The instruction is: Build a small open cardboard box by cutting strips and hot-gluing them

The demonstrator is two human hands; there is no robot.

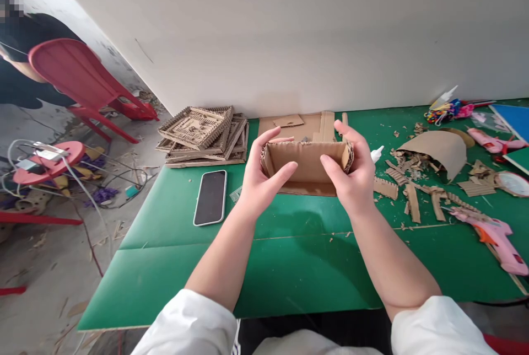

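Note:
Between my two hands is a small open cardboard box (309, 159), raised over the green table and tilted so that its inside faces me. My left hand (264, 176) grips its left end, thumb on the inside and fingers around the outer wall. At the right end my right hand (353, 173) holds it the same way, thumb pointing inward. Corrugated edges show along the rim. Behind the box lie flat cardboard pieces (326, 123), partly hidden by it. A white-tipped glue bottle (377, 154) pokes out beside my right hand.
Corrugated cardboard trays (202, 132) are stacked at the back left, with a phone (210, 198) in front. On the right of the green table (173, 272) lie cardboard scraps (413, 200), a curved cardboard piece (438, 148) and a pink glue gun (491, 236). A person sits beyond a red chair (78, 79).

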